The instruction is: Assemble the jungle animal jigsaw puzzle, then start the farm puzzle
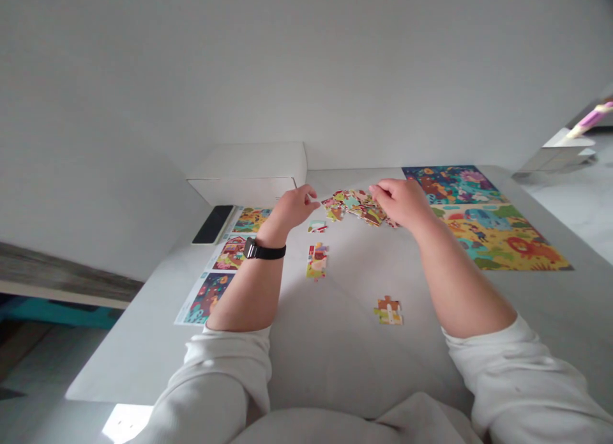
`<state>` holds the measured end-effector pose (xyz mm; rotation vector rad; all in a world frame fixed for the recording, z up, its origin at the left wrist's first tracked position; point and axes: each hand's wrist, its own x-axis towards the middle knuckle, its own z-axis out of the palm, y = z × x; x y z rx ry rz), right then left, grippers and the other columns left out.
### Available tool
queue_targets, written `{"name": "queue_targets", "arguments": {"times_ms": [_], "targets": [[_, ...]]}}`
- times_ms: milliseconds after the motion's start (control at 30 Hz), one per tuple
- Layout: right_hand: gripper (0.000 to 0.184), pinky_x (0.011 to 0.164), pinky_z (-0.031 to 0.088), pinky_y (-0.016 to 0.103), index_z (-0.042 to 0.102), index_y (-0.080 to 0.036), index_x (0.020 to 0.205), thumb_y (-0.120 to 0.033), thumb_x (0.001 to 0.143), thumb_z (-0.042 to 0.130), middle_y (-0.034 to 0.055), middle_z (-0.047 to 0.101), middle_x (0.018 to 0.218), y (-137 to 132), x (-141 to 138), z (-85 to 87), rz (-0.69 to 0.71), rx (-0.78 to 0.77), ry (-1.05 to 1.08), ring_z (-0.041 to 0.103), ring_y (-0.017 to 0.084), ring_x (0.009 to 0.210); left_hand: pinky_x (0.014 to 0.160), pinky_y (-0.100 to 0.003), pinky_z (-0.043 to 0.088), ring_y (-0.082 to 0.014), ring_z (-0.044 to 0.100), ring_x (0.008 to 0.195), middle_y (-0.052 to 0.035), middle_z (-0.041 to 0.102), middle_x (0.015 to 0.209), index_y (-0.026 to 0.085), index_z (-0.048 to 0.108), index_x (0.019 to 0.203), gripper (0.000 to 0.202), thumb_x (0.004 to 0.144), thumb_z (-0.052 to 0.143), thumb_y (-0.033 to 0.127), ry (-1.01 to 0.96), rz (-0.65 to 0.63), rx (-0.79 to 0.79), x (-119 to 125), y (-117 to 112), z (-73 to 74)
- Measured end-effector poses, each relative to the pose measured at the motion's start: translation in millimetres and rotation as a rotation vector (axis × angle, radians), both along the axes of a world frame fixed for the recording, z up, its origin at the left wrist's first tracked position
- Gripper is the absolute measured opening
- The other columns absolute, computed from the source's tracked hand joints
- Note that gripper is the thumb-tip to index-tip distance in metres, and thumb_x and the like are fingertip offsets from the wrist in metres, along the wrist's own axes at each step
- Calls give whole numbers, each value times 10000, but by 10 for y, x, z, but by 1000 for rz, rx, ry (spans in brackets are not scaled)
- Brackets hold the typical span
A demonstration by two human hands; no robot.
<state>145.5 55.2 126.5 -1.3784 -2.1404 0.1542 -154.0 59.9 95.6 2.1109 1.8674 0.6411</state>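
Observation:
A heap of loose jigsaw puzzle pieces (355, 204) lies toward the back of the table. My right hand (397, 198) is over the heap's right side, fingers curled together; whatever they hold is hidden. Just left of the heap, my left hand (297, 207) has bent fingers slightly apart, with nothing visible between them. A single puzzle piece (317, 227) lies below its fingertips. Nearer me is a small strip of joined puzzle pieces (316, 262). Another small group of puzzle pieces (389, 310) sits at the front right, between my forearms.
Colourful finished pictures (502, 236) lie flat at the right. A sheet with several printed pictures (211, 294) is partly under my left forearm. Beside it is a black phone (213, 224). A white box (246, 166) stands at the back left, against the wall.

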Motion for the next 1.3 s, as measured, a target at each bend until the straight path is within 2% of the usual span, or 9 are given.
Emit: {"name": "queue_targets", "arguments": {"times_ms": [133, 300, 500, 733, 900, 1000, 1100, 1200, 1300], "targets": [[484, 633, 262, 316, 676, -214, 712, -541, 1029, 511, 14, 529, 561, -8, 57, 59, -17, -5, 17, 474, 188, 622, 921, -299, 491, -277, 695, 1100, -99, 753, 1222, 226, 743, 1227, 559, 692, 898, 277, 229, -120, -181, -107, 101, -252], [458, 634, 272, 314, 676, -216, 714, -529, 1020, 540, 11, 545, 570, 19, 99, 58, -14, -21, 13, 467, 183, 619, 976, -311, 491, -299, 691, 1172, -103, 759, 1257, 246, 775, 1173, 472, 712, 872, 269, 379, -249, -302, -125, 190, -428], [376, 631, 293, 303, 710, -207, 769, -457, 1011, 566, 15, 602, 615, 44, 128, 55, -22, -41, 14, 506, 175, 628, 971, -318, 501, -290, 714, 1123, -94, 788, 1191, 244, 782, 1158, 412, 749, 827, 256, 397, -256, -278, -108, 199, -476], [262, 691, 384, 275, 790, -203, 943, -349, 992, 579, 42, 755, 770, 207, 405, 52, -99, -101, -28, 618, 184, 700, 914, -280, 528, -235, 735, 1088, -67, 781, 1235, 247, 746, 1252, 410, 842, 746, 265, 409, -244, -276, -11, 152, -381], [184, 736, 458, 269, 826, -221, 983, -290, 934, 662, 69, 825, 956, 372, 635, -95, -144, -290, -185, 715, 194, 822, 878, -301, 553, -235, 756, 1002, -75, 795, 1168, 236, 747, 1244, 350, 910, 671, 308, 325, -222, -179, 79, 98, -303], [140, 699, 472, 279, 834, -203, 898, -316, 882, 752, 94, 821, 896, 422, 613, -218, -200, -481, -398, 737, 219, 808, 899, -323, 572, -249, 763, 991, -80, 802, 1139, 230, 768, 1207, 323, 923, 658, 336, 288, -255, -145, 132, 72, -316], [201, 682, 489, 291, 839, -177, 890, -370, 859, 795, 113, 803, 802, 429, 491, -343, -188, -641, -501, 749, 239, 774, 1036, -350, 551, -252, 742, 1127, -74, 783, 1261, 252, 773, 1235, 331, 946, 628, 322, 247, -322, -48, 210, 74, -410], [308, 717, 520, 296, 844, -193, 1034, -421, 827, 841, 119, 821, 858, 432, 363, -477, -136, -644, -458, 769, 265, 834, 1197, -387, 458, -252, 657, 1327, -63, 725, 1416, 261, 759, 1282, 354, 974, 600, 332, 218, -439, 49, 314, 100, -564], [462, 798, 543, 298, 817, -238, 1182, -418, 765, 901, 118, 838, 1032, 468, 309, -604, -134, -555, -403, 777, 295, 976, 1245, -416, 417, -271, 611, 1402, -96, 703, 1454, 225, 755, 1301, 396, 988, 604, 413, 215, -527, 46, 383, 130, -710]]}}
